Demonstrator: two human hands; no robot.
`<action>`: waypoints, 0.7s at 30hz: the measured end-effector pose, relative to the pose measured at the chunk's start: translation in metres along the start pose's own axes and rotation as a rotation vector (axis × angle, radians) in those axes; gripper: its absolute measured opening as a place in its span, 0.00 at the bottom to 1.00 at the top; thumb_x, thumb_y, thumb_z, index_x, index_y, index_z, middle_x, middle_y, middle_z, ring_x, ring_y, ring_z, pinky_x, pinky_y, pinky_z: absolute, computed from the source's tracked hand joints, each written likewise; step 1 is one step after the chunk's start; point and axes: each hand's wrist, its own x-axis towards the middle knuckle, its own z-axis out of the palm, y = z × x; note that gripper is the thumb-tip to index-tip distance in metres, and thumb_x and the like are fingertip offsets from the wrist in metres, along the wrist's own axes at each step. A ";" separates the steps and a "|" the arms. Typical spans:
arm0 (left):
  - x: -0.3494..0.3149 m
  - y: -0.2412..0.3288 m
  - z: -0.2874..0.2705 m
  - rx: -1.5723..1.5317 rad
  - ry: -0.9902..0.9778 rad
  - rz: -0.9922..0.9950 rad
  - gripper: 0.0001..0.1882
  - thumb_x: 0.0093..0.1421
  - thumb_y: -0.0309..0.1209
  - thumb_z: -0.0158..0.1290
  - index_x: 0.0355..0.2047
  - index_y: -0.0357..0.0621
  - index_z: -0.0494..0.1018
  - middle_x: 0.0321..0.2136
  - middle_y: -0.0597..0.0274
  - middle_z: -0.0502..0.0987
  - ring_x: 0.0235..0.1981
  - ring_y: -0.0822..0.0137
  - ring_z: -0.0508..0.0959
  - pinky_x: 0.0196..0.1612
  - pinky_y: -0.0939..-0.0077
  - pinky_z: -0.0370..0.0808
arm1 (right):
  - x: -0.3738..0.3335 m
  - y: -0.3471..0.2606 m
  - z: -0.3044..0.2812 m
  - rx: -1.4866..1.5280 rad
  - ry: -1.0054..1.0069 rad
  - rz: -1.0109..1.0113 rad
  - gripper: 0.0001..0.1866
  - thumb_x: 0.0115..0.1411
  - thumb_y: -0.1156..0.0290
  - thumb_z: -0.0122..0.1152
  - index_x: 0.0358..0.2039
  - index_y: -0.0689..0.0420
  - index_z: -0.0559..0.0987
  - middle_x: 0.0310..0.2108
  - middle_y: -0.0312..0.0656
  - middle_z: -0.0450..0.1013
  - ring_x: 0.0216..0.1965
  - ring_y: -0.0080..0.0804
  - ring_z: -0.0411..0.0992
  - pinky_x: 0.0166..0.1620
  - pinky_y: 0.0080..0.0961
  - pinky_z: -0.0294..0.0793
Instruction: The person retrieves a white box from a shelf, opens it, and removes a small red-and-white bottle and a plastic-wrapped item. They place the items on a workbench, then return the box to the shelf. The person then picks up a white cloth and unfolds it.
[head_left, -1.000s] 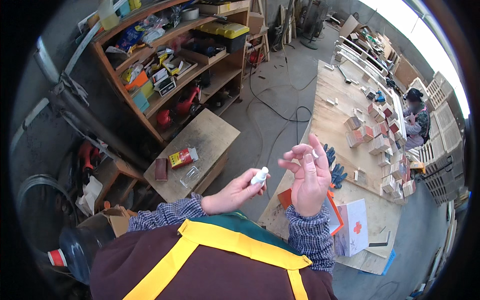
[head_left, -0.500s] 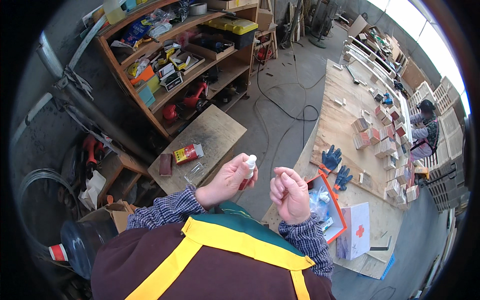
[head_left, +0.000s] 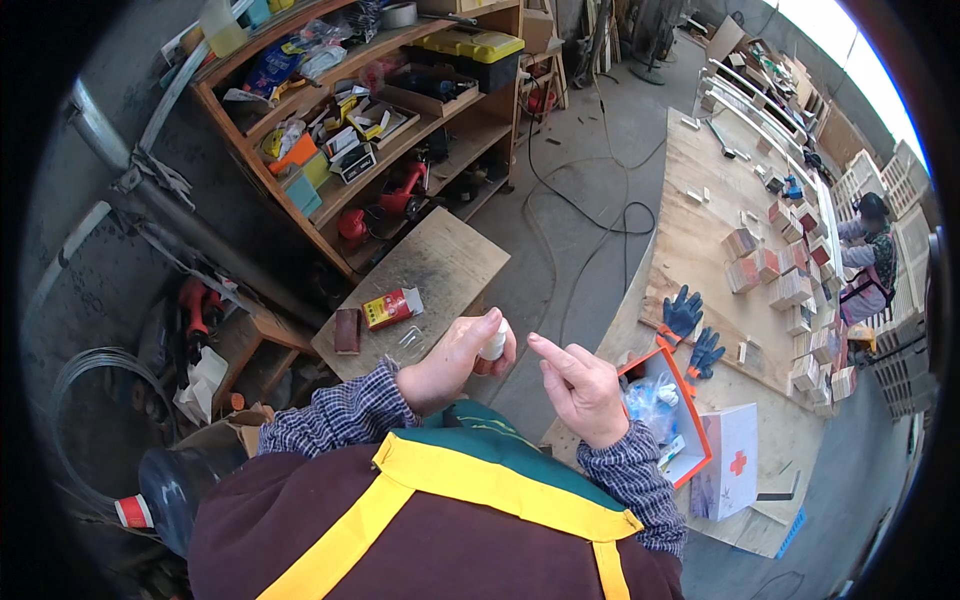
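Note:
My left hand (head_left: 452,362) is wrapped round a small white-topped spray bottle (head_left: 494,343), with the thumb up by its top. Just to the right, my right hand (head_left: 588,396) is raised with its index finger stretched toward the bottle and the other fingers partly bent. I see nothing in it, and a small gap lies between its fingertip and the bottle. Beside my right forearm stands an open first-aid box (head_left: 708,440) with an orange rim, holding a clear bluish plastic bag (head_left: 652,405) and small packs. Its white side panel (head_left: 738,463) bears a red cross.
Blue work gloves (head_left: 682,315) lie on the plywood table (head_left: 690,230), near several stacked wood blocks (head_left: 790,290). On a small bench (head_left: 440,260) are a red-yellow carton (head_left: 392,308) and a brown block (head_left: 347,331). Tool shelves (head_left: 300,150) stand left. Another person (head_left: 868,260) works far right.
The bottle has tipped, and my left thumb has moved up beside its top. My right hand has gone from fingertips held together to index finger extended toward the bottle. The view has shifted slightly.

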 end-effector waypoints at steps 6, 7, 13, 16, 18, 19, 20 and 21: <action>0.008 -0.007 -0.004 -0.134 0.013 -0.086 0.30 0.68 0.55 0.34 0.22 0.46 0.71 0.16 0.68 0.68 0.19 0.75 0.68 0.25 0.81 0.61 | 0.011 0.008 0.000 -0.159 -0.062 -0.099 0.24 0.55 0.77 0.61 0.54 0.47 0.78 0.19 0.37 0.65 0.19 0.31 0.69 0.22 0.27 0.71; 0.009 -0.007 -0.005 -0.167 0.009 -0.102 0.30 0.68 0.55 0.34 0.21 0.46 0.71 0.15 0.68 0.68 0.19 0.75 0.67 0.25 0.81 0.61 | 0.012 0.009 0.001 -0.162 -0.072 -0.099 0.24 0.56 0.77 0.61 0.54 0.47 0.78 0.20 0.37 0.65 0.19 0.31 0.69 0.22 0.27 0.72; 0.013 -0.009 -0.007 -0.275 -0.053 -0.121 0.32 0.68 0.55 0.34 0.19 0.45 0.71 0.13 0.66 0.68 0.18 0.72 0.69 0.24 0.79 0.65 | 0.018 0.011 0.006 -0.153 -0.100 -0.101 0.25 0.56 0.77 0.61 0.55 0.46 0.78 0.21 0.37 0.66 0.20 0.30 0.69 0.23 0.26 0.72; 0.014 -0.009 -0.010 -0.272 -0.101 -0.183 0.40 0.68 0.61 0.26 0.15 0.45 0.70 0.13 0.63 0.69 0.19 0.68 0.70 0.27 0.76 0.69 | 0.020 0.010 0.006 -0.148 -0.104 -0.096 0.25 0.56 0.77 0.60 0.55 0.46 0.78 0.21 0.37 0.66 0.20 0.30 0.69 0.23 0.26 0.72; 0.015 -0.009 -0.011 -0.341 -0.170 -0.194 0.41 0.67 0.63 0.24 0.13 0.45 0.69 0.13 0.63 0.68 0.18 0.68 0.69 0.26 0.75 0.68 | 0.021 0.009 0.006 -0.140 -0.106 -0.098 0.25 0.55 0.77 0.60 0.55 0.47 0.78 0.21 0.37 0.66 0.21 0.31 0.69 0.24 0.26 0.73; 0.015 -0.010 -0.011 -0.362 -0.217 -0.189 0.42 0.67 0.64 0.24 0.13 0.45 0.69 0.12 0.63 0.67 0.18 0.68 0.69 0.25 0.75 0.68 | 0.022 0.009 0.006 -0.137 -0.107 -0.100 0.25 0.55 0.77 0.60 0.54 0.47 0.78 0.21 0.37 0.66 0.21 0.31 0.69 0.24 0.26 0.73; 0.016 -0.010 -0.011 -0.430 -0.243 -0.217 0.43 0.66 0.65 0.23 0.12 0.45 0.69 0.12 0.63 0.67 0.17 0.68 0.68 0.25 0.75 0.67 | 0.022 0.008 0.007 -0.132 -0.109 -0.102 0.25 0.55 0.77 0.61 0.54 0.48 0.78 0.21 0.37 0.66 0.21 0.31 0.69 0.24 0.26 0.73; 0.016 -0.010 -0.012 -0.487 -0.280 -0.239 0.44 0.65 0.66 0.22 0.12 0.45 0.68 0.12 0.63 0.67 0.17 0.68 0.68 0.24 0.75 0.67 | 0.023 0.008 0.007 -0.126 -0.108 -0.105 0.25 0.55 0.77 0.61 0.54 0.48 0.78 0.21 0.37 0.66 0.21 0.31 0.69 0.24 0.26 0.73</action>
